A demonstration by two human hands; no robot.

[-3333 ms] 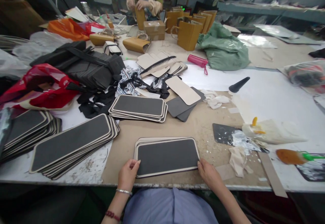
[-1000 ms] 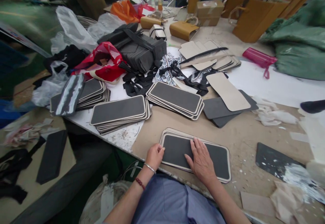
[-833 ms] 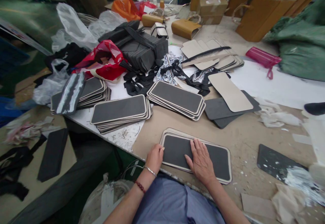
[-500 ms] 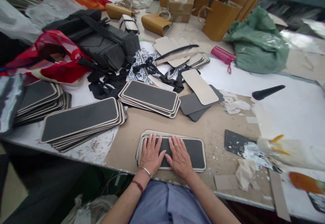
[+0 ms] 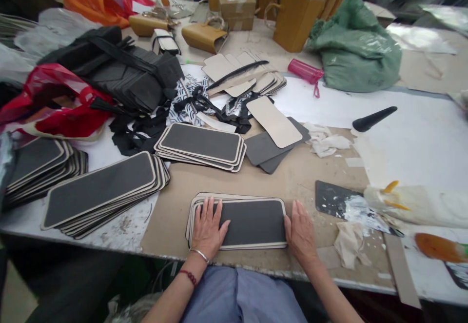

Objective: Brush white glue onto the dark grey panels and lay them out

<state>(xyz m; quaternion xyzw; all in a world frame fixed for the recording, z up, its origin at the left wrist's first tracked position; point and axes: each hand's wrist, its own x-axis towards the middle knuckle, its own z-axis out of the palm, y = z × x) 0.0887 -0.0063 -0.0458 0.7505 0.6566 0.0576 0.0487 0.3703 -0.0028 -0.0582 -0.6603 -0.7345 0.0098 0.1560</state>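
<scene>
A small stack of dark rounded panels with beige borders (image 5: 252,223) lies on brown board in front of me. Flat on its left part rests my left hand (image 5: 209,225), fingers stretched out. My right hand (image 5: 300,229) lies beside the right end, fingers extended, with the thumb at the panel's edge. Behind these is another stack of bordered panels (image 5: 201,142). Two plain dark pieces (image 5: 261,150) lie near it, under a beige piece (image 5: 274,122).
More panel stacks (image 5: 102,191) stand on the left. A glue-smeared dark card (image 5: 332,198), a crumpled cloth (image 5: 349,245) and an orange-brown handle (image 5: 437,247) lie on the right. A black tapered tool (image 5: 375,119), a green bag (image 5: 360,52) and tan handbags (image 5: 298,20) are farther back.
My right hand has slid from the top of the panel to its right end. My left hand still rests on the stack's left part. The view has shifted slightly.
</scene>
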